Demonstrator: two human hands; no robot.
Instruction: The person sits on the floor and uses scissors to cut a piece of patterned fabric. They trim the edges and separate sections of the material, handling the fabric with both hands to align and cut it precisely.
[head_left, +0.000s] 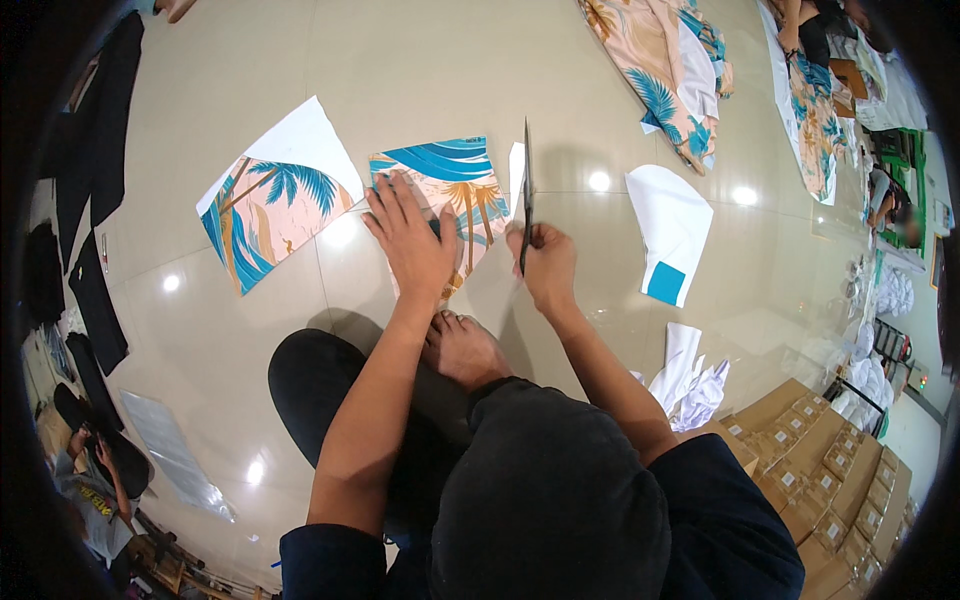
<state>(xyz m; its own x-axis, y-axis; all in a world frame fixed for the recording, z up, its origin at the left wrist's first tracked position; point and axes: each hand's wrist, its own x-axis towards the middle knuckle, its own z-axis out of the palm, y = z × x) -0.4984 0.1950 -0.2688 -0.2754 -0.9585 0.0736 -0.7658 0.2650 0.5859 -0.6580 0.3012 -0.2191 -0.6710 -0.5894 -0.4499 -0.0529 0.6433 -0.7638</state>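
Note:
My left hand (412, 235) lies flat with fingers spread on a printed fabric piece (462, 195) with palm trees and teal waves, pressing it to the floor. Closed around the handles of a pair of scissors (528, 165) is my right hand (545, 262). The blades point away from me, just right of the fabric's edge, and look closed from this angle. A narrow white strip (516, 178) lies beside the blades. Left of my left hand rests another palm-print piece (265, 215) with a white upper part.
To the right lie a white piece with a teal patch (668, 225) and crumpled white scraps (695, 390). Printed fabric (655, 70) is spread far right. Cardboard boxes (820, 470) stand at lower right. Dark cloth (110, 120) lies left, and a person (100, 480) sits lower left.

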